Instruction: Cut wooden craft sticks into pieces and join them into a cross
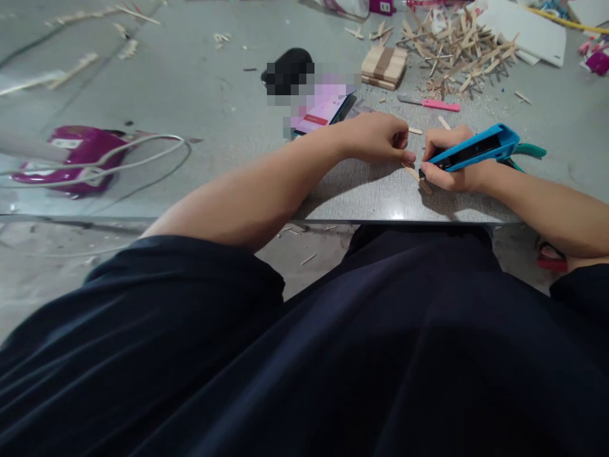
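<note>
My right hand [451, 168] grips a blue-and-black hand tool [480, 149] the way one holds a pen. The tool's dark tip points down at a short wooden craft stick [425, 185] near the table's front edge. Close to the stick's far end is my left hand [380, 138], its fingers curled and its fingertips low over the table. What they hold, if anything, is hidden. Another wooden stick end [415, 131] shows just beside the left fingers. Green handles [530, 150] of a tool stick out behind my right hand.
A pink-handled craft knife [441, 105] lies beyond my hands. Behind it are a pile of wooden sticks [461, 54] and a bundled stack [384, 65]. A phone [323, 108] and a black object [288, 70] lie left of these. A purple packet [80, 158] and white cable [162, 139] are far left.
</note>
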Demonstrator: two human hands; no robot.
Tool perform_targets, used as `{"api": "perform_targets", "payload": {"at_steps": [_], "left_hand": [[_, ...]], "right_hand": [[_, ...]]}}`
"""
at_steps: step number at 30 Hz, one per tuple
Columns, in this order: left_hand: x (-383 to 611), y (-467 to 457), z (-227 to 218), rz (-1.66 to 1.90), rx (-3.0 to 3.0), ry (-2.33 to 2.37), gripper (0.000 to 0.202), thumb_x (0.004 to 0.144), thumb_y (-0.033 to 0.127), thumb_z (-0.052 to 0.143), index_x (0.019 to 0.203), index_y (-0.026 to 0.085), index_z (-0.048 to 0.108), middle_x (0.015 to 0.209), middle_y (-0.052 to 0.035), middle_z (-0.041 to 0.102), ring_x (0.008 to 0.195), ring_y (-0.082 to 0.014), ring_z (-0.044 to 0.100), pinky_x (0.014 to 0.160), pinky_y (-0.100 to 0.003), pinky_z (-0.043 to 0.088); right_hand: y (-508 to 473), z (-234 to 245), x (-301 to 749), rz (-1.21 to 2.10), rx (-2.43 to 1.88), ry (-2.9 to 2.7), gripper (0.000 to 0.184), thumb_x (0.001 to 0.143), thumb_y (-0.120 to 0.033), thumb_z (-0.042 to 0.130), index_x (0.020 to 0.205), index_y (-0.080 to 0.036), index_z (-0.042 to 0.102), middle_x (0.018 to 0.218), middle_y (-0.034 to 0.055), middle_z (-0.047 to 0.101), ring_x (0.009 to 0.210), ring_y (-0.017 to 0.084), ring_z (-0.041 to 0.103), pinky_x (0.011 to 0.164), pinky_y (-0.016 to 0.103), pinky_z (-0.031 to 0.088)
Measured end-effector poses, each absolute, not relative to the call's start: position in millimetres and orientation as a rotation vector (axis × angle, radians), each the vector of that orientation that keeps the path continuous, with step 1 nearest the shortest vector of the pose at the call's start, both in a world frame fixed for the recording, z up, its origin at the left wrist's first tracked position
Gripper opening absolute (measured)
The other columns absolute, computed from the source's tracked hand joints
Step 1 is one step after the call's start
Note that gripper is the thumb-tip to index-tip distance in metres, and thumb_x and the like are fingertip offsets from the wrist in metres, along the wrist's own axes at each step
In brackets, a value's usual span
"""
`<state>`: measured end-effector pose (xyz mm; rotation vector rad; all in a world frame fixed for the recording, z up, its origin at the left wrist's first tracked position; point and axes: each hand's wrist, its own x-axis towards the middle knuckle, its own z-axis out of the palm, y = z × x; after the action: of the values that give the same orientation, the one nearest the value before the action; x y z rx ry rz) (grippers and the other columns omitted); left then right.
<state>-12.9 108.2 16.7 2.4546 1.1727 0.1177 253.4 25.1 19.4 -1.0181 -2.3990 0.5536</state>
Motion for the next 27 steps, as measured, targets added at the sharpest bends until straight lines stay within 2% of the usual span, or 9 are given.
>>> {"api": "perform_targets", "payload": {"at_steps": [3,5,8,11,14,18,20,23,27], "left_hand": [[-12.5,107.7,16.4,0.097,2.467,1.167,0.041,0.091,0.068,0.086,0.102,0.030,0.075,0.098,-0.0074,0.079,0.099,-0.0335,0.075,0.086,-0.045,0.041],[-12.5,105.2,17.4,0.094,2.480,1.160,0.045,0.091,0.072,0.087,0.105,0.031,0.077,0.100,-0.0079,0.081,0.101,-0.0342,0.076,0.086,-0.045,0.041],[-11.5,97.6,20.4,0.105,2.507,1.178,0.048,0.093,0.077,0.087,0.108,0.032,0.080,0.101,-0.0087,0.082,0.104,-0.0368,0.078,0.087,-0.047,0.041],[-8.6,87.1,24.5,0.103,2.544,1.198,0.050,0.094,0.081,0.086,0.108,0.033,0.081,0.098,-0.0085,0.081,0.106,-0.0386,0.078,0.089,-0.048,0.040],[-5.0,77.0,29.4,0.063,2.594,1.229,0.052,0.098,0.083,0.083,0.112,0.033,0.082,0.096,-0.0071,0.078,0.103,-0.0357,0.073,0.089,-0.049,0.038],[-2.2,69.3,34.3,-0.007,2.640,1.275,0.055,0.105,0.079,0.085,0.125,0.028,0.081,0.097,-0.0038,0.076,0.102,-0.0280,0.061,0.089,-0.045,0.037],[-1.6,68.9,34.5,-0.019,2.641,1.294,0.055,0.107,0.078,0.087,0.127,0.027,0.081,0.100,-0.0034,0.078,0.103,-0.0268,0.061,0.088,-0.043,0.038],[-1.4,72.0,31.0,-0.017,2.644,1.315,0.055,0.105,0.077,0.088,0.128,0.028,0.083,0.109,-0.0069,0.085,0.104,-0.0302,0.069,0.088,-0.045,0.040],[-1.6,77.7,24.1,0.018,2.637,1.316,0.055,0.098,0.076,0.089,0.128,0.030,0.087,0.108,-0.0098,0.087,0.111,-0.0393,0.082,0.089,-0.047,0.044]], "right_hand": [[22.5,21.9,254.2,0.608,-1.090,-2.395,0.035,0.092,-0.040,0.095,0.089,-0.034,0.061,0.088,0.0045,0.081,0.084,0.030,0.069,0.089,0.053,0.061],[22.1,22.9,254.3,0.643,-1.097,-2.370,0.037,0.094,-0.041,0.096,0.089,-0.033,0.060,0.086,0.0041,0.079,0.085,0.030,0.068,0.085,0.051,0.060],[25.5,22.2,254.4,0.685,-1.004,-2.334,0.034,0.096,-0.042,0.090,0.088,-0.032,0.059,0.082,0.0017,0.071,0.082,0.027,0.064,0.078,0.046,0.053],[30.3,21.1,253.8,0.792,-0.931,-2.315,0.032,0.091,-0.038,0.089,0.084,-0.030,0.058,0.077,-0.0008,0.063,0.078,0.023,0.058,0.074,0.042,0.047],[31.8,21.5,250.6,0.994,-1.035,-2.232,0.037,0.090,-0.036,0.095,0.082,-0.030,0.059,0.069,-0.0027,0.057,0.072,0.022,0.054,0.067,0.041,0.045],[29.1,24.0,244.5,1.168,-1.180,-2.097,0.046,0.093,-0.045,0.101,0.081,-0.032,0.059,0.061,-0.0036,0.054,0.060,0.021,0.052,0.058,0.042,0.048],[27.8,25.3,242.6,1.190,-1.205,-2.066,0.048,0.095,-0.050,0.103,0.081,-0.032,0.061,0.059,-0.0034,0.054,0.058,0.021,0.052,0.057,0.043,0.051],[26.5,26.5,242.0,1.235,-1.227,-2.011,0.049,0.096,-0.057,0.105,0.086,-0.033,0.064,0.059,-0.0035,0.055,0.057,0.021,0.052,0.057,0.043,0.054],[25.0,28.8,242.2,1.271,-1.260,-1.974,0.045,0.097,-0.053,0.105,0.087,-0.031,0.066,0.065,-0.0006,0.065,0.058,0.020,0.055,0.058,0.042,0.052]]}}
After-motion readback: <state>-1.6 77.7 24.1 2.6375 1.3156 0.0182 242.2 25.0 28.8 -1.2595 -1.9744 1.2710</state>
